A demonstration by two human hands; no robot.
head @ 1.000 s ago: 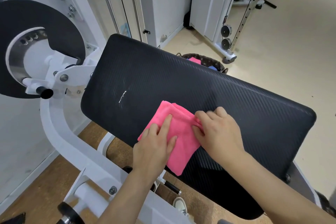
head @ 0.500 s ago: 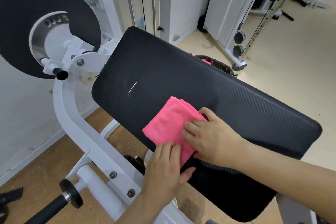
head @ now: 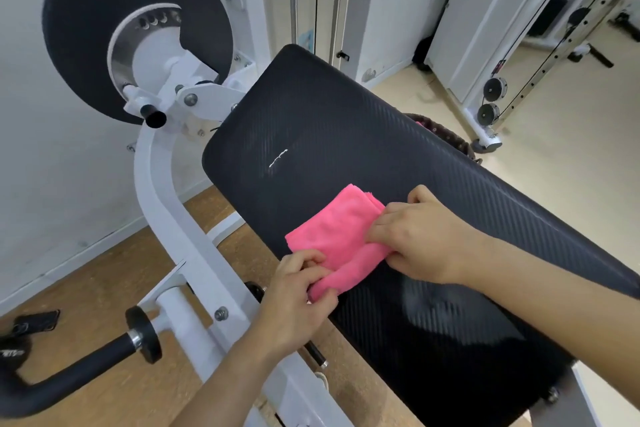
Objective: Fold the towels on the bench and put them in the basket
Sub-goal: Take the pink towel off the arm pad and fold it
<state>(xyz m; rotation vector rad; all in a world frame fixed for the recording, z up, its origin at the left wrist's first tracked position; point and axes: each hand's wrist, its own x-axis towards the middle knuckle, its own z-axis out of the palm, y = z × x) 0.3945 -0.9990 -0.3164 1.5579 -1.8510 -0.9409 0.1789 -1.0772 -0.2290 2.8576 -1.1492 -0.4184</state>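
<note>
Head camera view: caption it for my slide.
Left hand and right hand fold a pink towel on the black bench; basket behind.

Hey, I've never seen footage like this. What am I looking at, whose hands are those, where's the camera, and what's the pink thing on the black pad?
There is no robot here. One camera sits on a person's head and looks forward and down, so you see that person's own two bare hands. The black pad is the padded bench of a gym machine with a white frame. On it lies a pink towel, already partly folded. The left hand pinches the towel's near end, and the right hand holds its right side. Behind the bench's far edge a dark basket peeks out, mostly hidden.
</note>
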